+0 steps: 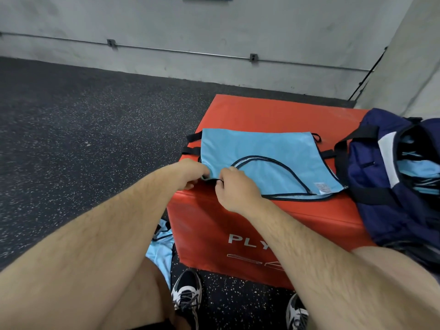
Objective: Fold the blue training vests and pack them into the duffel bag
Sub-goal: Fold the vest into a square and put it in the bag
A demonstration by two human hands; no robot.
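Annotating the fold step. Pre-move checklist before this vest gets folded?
1. Vest flat on box: ok.
2. Left hand grips the vest's near corner: ok.
3. Right hand pinches the dark trim there: ok.
4. Bag open beside the vest: ok.
5. Room left in bag: cannot tell; packed vests show inside.
6. Floor vest by the box: not ok, not yet folded.

Grey wall (pixel 214 25), speckled black floor (pixel 71 115), red box (pixel 262 110).
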